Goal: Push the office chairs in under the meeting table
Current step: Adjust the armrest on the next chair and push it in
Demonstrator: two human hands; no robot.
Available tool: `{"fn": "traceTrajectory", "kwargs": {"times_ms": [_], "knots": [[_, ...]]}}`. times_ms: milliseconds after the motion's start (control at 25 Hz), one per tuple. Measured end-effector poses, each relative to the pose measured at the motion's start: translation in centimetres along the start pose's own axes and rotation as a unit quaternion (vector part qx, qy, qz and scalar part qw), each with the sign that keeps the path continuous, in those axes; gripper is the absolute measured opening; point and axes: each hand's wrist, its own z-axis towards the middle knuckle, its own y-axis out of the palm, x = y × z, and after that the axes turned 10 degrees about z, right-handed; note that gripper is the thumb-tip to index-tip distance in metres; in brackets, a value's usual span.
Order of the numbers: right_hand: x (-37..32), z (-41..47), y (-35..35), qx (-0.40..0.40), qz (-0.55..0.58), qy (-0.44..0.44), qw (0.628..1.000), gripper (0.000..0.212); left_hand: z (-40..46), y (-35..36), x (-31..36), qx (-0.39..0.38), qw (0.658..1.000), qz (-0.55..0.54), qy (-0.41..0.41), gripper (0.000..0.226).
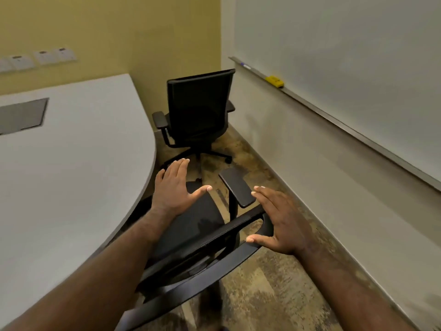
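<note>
Both hands, left (173, 189) and right (280, 223), spread flat above one of two chairs (191, 235).

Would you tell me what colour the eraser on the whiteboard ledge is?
The eraser is yellow, seen in the head view.

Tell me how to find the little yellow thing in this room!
Look at the big whiteboard on the right wall. Follow the metal ledge along its bottom edge toward the far corner. The yellow eraser sits there, the only bright yellow thing, beside a thin marker.
</note>
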Motion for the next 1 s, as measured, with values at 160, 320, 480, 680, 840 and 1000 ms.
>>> {"fn": "traceTrajectory", "kwargs": {"times_ms": [160,320,480,680,840,1000], "knots": [[1.3,1.0,0.2,-0.027,0.035,-0.085,0.995,0.096,-3.8,-1.1,-0.2,0.005,0.996,0.008,-0.090,0.099],[1.8,0.7,0.6,-0.050,0.073,-0.158,0.983,0.094,-10.5,-3.0,0.8,0.020,0.981,0.039,-0.187,0.096],[1.9,-0.2,1.4,-0.067,0.088,-0.192,0.975,0.092,-17.5,-4.7,3.0,0.012,0.964,0.071,-0.256,0.098],[1.1,-0.6,2.5,-0.065,0.052,-0.209,0.974,0.079,-23.8,-6.0,5.1,0.011,0.952,0.096,-0.289,0.092],[0.6,-0.3,2.9,-0.070,0.019,-0.220,0.973,0.061,-25.4,-4.9,5.8,0.004,0.963,0.119,-0.244,0.080],[0.4,-0.1,3.1,-0.111,-0.049,-0.226,0.966,0.045,-24.6,-3.4,5.4,-0.022,0.966,0.145,-0.212,0.070]]}}
